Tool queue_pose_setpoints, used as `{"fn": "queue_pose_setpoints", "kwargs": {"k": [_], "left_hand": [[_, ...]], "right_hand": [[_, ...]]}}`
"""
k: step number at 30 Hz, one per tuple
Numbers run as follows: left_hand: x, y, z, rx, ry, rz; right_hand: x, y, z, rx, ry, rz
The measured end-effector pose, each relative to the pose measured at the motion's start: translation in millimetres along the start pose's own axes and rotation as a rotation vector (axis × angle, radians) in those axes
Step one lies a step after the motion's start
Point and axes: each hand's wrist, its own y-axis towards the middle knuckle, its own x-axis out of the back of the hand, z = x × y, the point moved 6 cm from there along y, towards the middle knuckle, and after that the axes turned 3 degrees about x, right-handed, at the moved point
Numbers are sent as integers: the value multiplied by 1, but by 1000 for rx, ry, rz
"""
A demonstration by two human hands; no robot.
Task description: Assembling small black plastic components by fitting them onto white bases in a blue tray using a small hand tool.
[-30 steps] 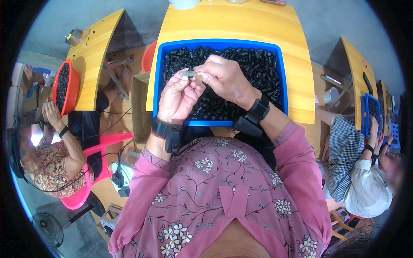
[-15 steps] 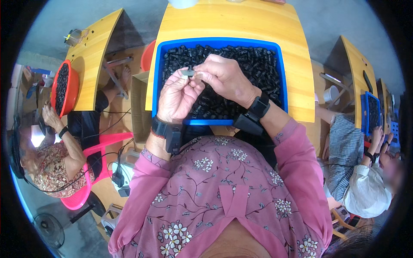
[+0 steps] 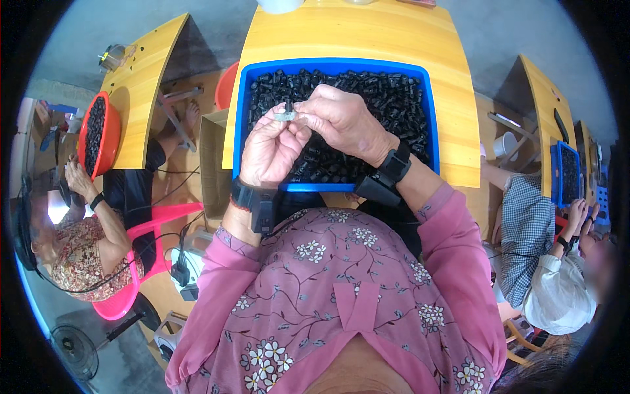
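Here, both hands [image 3: 308, 131] pinching small silvery metal piece [image 3: 286, 116], glossy black plastic parts [image 3: 387, 98], blue tray [image 3: 430, 125].

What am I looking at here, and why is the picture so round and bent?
There is no machine: a person wears a wide fisheye camera on the head, looking down, so straight edges curve. The left hand and right hand meet above a blue tray full of small black parts, on a yellow table. Between the fingertips they hold a small grey piece with a black part on it. Each wrist wears a black band. Other people sit at similar tables on both sides; a red bowl of black parts stands to the left.
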Motion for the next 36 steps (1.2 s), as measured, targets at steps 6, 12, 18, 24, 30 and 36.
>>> {"fn": "queue_pose_setpoints", "kwargs": {"k": [6, 12, 18, 24, 30, 36], "left_hand": [[1, 0, 1, 35, 20, 68], [2, 0, 1, -7, 51, -1], [2, 0, 2, 3, 51, 11], [0, 0, 2, -3, 85, -7], [-2, -1, 3, 1, 86, -36], [-6, -2, 5, 20, 141, 7]], "right_hand": [[4, 0, -14, -15, -17, -32], [0, -2, -6, -16, 26, -34], [2, -2, -10, 9, -13, -44], [7, -1, -15, -139, 106, -85], [5, -2, -18, -340, 284, -101], [-1, 0, -19, -317, 370, -57]]}}
